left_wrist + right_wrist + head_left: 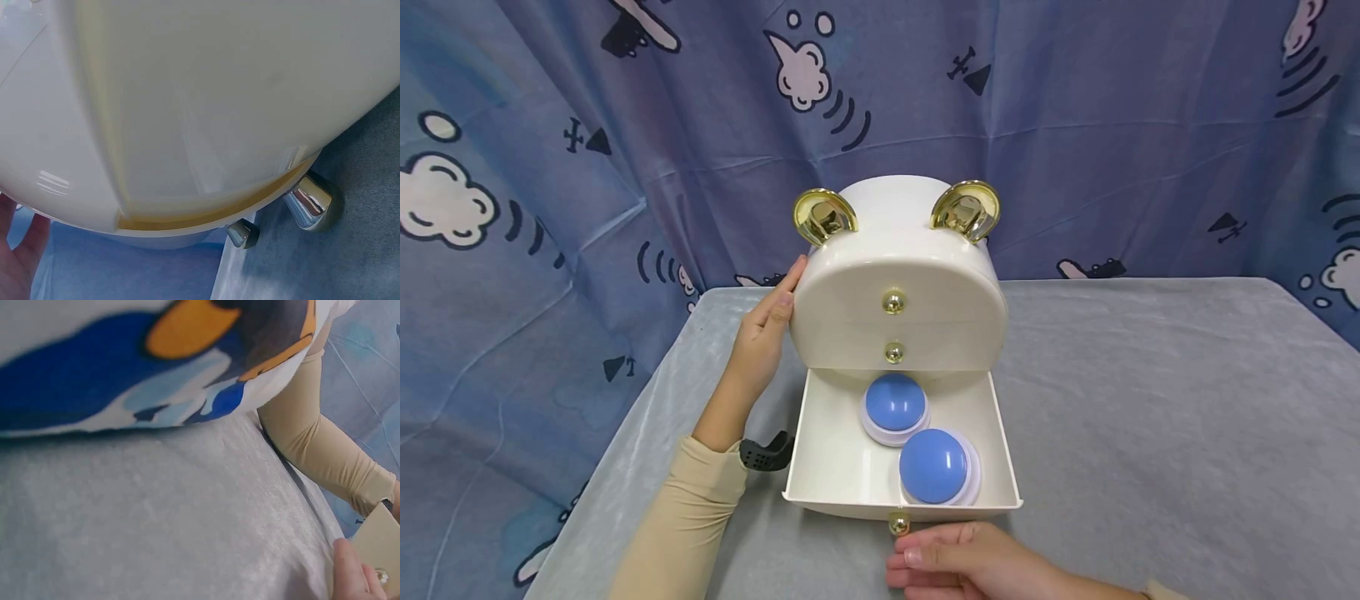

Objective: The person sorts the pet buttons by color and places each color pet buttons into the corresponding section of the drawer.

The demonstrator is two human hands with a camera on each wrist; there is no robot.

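Note:
A white drawer box (842, 325) with two shiny gold ears stands on the table. Its bottom drawer (827, 467) is pulled far out; the two drawers above are closed, each with a gold knob. Inside the bottom drawer sit two round white jars with domed blue lids, one jar (895, 402) farther back and the other (933, 466) at the front right. My left hand (758, 346) rests on the box's left side, fingers extended along it. Just below the bottom drawer's gold knob (898, 524) is my right hand (977, 562), fingers loosely extended and fingertips close to the knob.
Grey cloth covers the table (1150, 417). Behind it hangs a blue patterned curtain (700, 108). A black strap (767, 452) sits at the left wrist, beside the drawer. Gold feet (309, 201) hold up the box.

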